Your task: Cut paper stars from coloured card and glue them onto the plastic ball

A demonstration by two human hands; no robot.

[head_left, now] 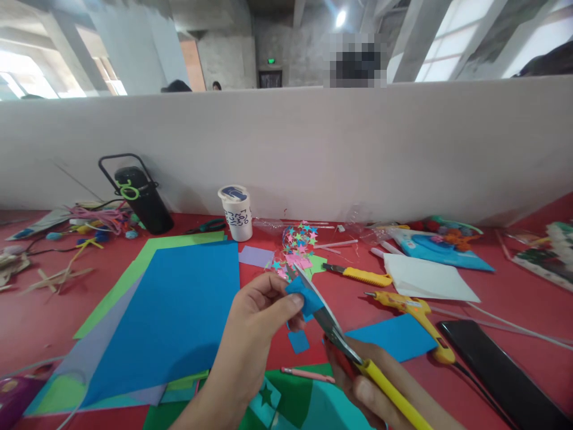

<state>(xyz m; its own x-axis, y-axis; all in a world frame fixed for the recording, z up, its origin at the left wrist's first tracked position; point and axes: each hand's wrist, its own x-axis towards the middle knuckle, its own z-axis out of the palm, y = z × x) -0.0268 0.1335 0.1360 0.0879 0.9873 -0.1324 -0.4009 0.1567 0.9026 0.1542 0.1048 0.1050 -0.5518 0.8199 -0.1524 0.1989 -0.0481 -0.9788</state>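
My left hand pinches a small piece of blue paper between thumb and fingers. Scissors with a yellow and a red handle are in my right hand, their parted blades lying across the paper's right side. Just below, a small blue scrap can be seen. A pink pencil lies nearer me, above green sheets and a teal piece with a star shape. Beyond the blades sits a heap of pink, blue and green paper stars.
Large blue sheets lie left. A white cup and black bottle stand at the back by a white partition. On the right are a yellow utility knife, a yellow glue gun and a black phone.
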